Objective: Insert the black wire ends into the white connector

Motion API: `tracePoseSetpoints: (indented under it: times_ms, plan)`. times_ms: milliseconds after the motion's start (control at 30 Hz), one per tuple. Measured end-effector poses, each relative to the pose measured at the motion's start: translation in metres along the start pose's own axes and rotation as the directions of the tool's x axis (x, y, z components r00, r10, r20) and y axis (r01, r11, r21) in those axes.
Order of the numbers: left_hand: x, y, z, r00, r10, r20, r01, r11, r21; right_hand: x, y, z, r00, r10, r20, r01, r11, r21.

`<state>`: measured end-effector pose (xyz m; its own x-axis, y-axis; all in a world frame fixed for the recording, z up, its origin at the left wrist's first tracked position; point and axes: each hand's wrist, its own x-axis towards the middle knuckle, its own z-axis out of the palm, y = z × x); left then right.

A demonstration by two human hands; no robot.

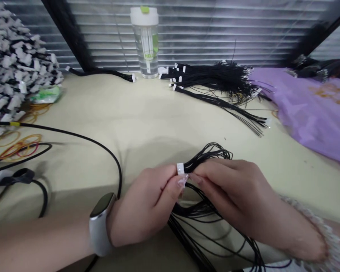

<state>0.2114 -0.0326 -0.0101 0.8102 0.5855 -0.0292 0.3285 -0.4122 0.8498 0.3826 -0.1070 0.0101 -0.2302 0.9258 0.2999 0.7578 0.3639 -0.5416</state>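
Observation:
Near the front of the table my left hand (150,204) pinches a white plastic connector (180,168) between thumb and fingers. Black wires (206,155) run out of its right side and loop back under the hands. My right hand (238,196) is closed around these wires just right of the connector, its thumb and fingertip close to my left thumb. Whatever lies right between the right fingertips is too small to make out. Below both hands, more of the black wire bundle (187,234) hangs towards the near edge.
A pile of white-ended harnesses (8,60) stands at left, near rubber bands (19,145) and a black cable (82,136). At the back are a water bottle (149,45) and black wire bundles (209,77). Purple plastic (308,113) lies at right.

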Motion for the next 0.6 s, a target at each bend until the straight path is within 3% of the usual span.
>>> tracePoseSetpoints:
  times_ms: [167,333,500,600]
  plan:
    - [0.004,-0.001,0.002,0.999,-0.016,-0.035,0.011,0.993,-0.118,-0.002,0.005,-0.004,0.999,-0.028,-0.015,0.027,0.996,-0.086]
    - [0.008,-0.003,0.002,0.984,-0.150,-0.091,0.114,0.942,-0.315,-0.001,0.027,-0.019,0.972,-0.155,-0.176,0.073,0.913,-0.402]
    - [0.009,-0.004,-0.001,0.980,-0.188,-0.063,0.156,0.929,-0.336,0.008,0.058,-0.023,0.993,-0.121,-0.016,0.086,0.783,-0.616]
    - [0.010,-0.004,-0.002,0.976,-0.205,-0.067,0.174,0.932,-0.317,0.012,0.068,-0.022,0.992,-0.126,-0.016,0.086,0.759,-0.645]
